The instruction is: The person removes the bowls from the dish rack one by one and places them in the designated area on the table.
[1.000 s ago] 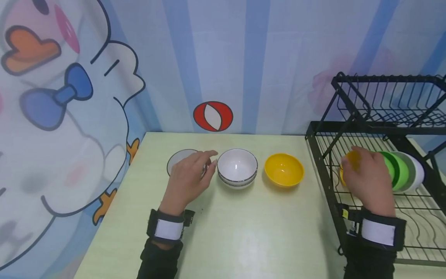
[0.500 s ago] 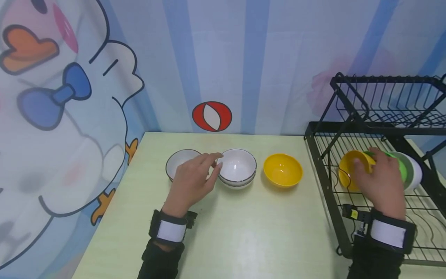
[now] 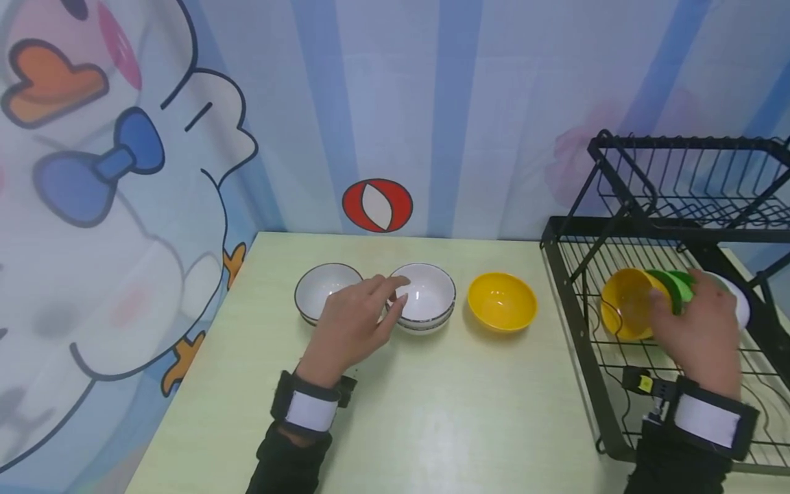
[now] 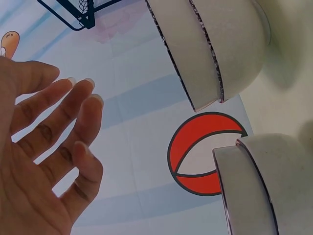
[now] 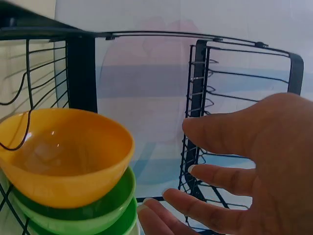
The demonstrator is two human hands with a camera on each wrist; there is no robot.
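Through the head feed I have the right hand (image 3: pixel 700 329) in the lower tier of the black dish rack (image 3: pixel 581 343), at a row of bowls tipped on edge there. A yellow bowl (image 3: pixel 629 305) leads the row with its mouth turned left, green bowls (image 3: pixel 673 283) come next, and a white bowl (image 3: pixel 742 302) shows past the hand, partly covered by it. On my right wrist feed the thumb and fingers are spread with nothing between them; the lower fingertips are just beside the green bowls, and I cannot tell whether they touch.

My left hand (image 3: pixel 354 322) hangs over the table (image 3: pixel 463 398), fingers loosely bent and apart, gripping nothing. White bowls with dark rims stand near it in two stacks, the left stack (image 3: pixel 322 288) and the middle stack (image 3: pixel 424 291), each partly hidden by the hand from my head view. The left wrist feed gives me both stacks side-on, clear of the fingers. A second yellow bowl (image 3: pixel 503 302) sits upright between the middle stack and the rack. Behind the table I see a pale blue backdrop (image 3: pixel 395 103) with a red-and-white ball (image 3: pixel 378 206) pictured on it
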